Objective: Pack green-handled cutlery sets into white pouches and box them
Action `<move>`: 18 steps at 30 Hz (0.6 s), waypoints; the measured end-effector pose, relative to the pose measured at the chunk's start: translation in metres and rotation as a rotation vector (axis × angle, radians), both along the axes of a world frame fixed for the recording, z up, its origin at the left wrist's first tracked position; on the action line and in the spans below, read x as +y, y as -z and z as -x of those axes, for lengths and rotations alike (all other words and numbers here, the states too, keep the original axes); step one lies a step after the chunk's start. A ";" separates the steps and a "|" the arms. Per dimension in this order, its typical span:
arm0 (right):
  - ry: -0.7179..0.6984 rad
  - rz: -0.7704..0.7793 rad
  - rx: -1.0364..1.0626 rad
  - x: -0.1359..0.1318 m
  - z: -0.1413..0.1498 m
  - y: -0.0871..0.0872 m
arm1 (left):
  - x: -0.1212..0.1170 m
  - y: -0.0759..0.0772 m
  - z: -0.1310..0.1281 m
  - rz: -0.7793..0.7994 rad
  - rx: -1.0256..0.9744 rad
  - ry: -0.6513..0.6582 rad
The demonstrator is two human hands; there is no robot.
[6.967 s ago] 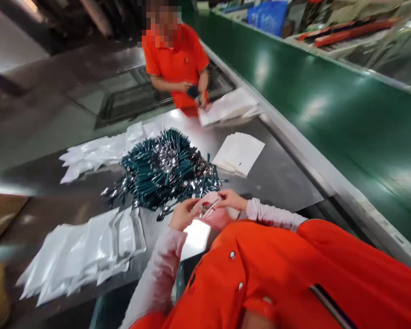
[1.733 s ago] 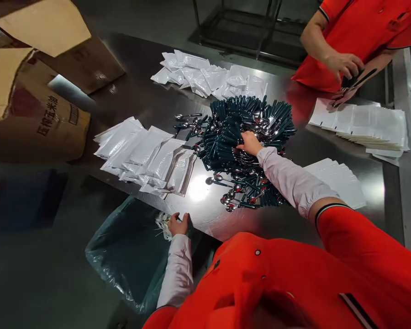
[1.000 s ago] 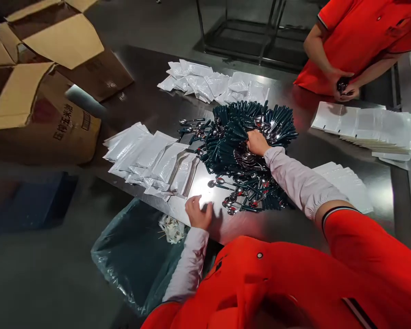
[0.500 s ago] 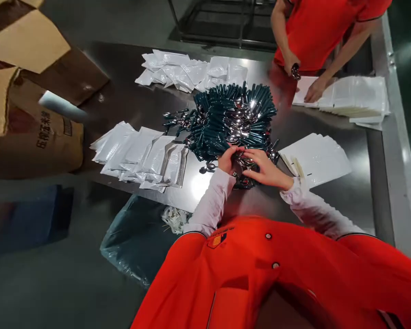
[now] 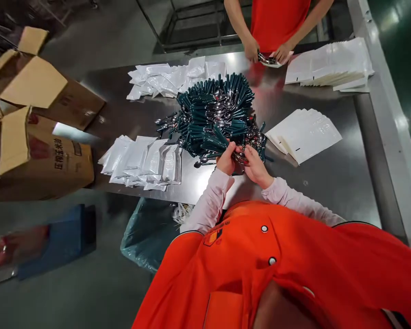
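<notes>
Right at the centre of the frame, both hands meet over the metal table, and here is the action: the left hand is wrapped around a bunch of spoons, fingers curled in, thumb on top. The dark green handles fan out towards the left of the frame, with the shiny bowls bundled over by the right hand. That right hand has its fingertips up against the bowls, half curled — whether it truly grips any of them, I cannot tell.

Just above sits the big spoon pile, green handles bristling on its upper edge, silver bowls glinting in the middle. To the left of centre lie filled white packets, overlapping in a row; more packets are heaped behind the pile. Over to the right, flat white bags spread in a fan, and a longer stack of bags runs along the upper right.

At the top of the frame a co-worker in orange has both hands around some spoons — and cardboard boxes stand open at the left.
</notes>
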State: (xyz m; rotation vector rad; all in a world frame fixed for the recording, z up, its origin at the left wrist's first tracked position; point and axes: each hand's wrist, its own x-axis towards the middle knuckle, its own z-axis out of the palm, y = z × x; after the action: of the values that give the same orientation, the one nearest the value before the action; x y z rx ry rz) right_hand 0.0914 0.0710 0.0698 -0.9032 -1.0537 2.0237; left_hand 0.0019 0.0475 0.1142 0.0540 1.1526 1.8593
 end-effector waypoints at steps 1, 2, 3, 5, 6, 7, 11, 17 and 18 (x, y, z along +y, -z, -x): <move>-0.047 0.082 0.056 -0.003 -0.007 -0.002 | 0.001 0.000 -0.002 -0.003 0.014 -0.017; -0.090 0.160 0.094 -0.008 -0.014 -0.004 | 0.001 0.000 -0.005 -0.009 0.027 -0.040; -0.124 0.216 0.110 -0.013 -0.021 -0.006 | 0.002 0.000 -0.008 -0.013 0.037 -0.073; -0.144 0.245 0.092 -0.021 -0.033 -0.006 | 0.003 0.000 -0.015 -0.019 0.050 -0.132; -0.125 0.250 0.072 -0.022 -0.038 -0.004 | 0.002 -0.001 -0.018 -0.014 0.062 -0.134; -0.106 0.269 0.055 -0.022 -0.043 -0.002 | 0.000 -0.003 -0.021 0.000 0.080 -0.112; -0.336 0.618 0.086 -0.004 -0.061 0.002 | -0.008 -0.009 -0.029 0.018 0.190 0.153; -0.282 0.848 0.253 0.007 -0.080 -0.010 | -0.010 -0.006 -0.044 -0.081 0.298 0.239; -0.224 0.828 0.258 0.007 -0.080 -0.010 | -0.011 -0.005 -0.047 -0.056 0.323 0.276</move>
State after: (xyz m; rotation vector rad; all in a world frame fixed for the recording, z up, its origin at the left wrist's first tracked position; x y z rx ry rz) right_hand 0.1713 0.0775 0.0800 -0.8899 -0.1418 2.7328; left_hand 0.0491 0.0362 0.1193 0.5364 1.2385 1.6727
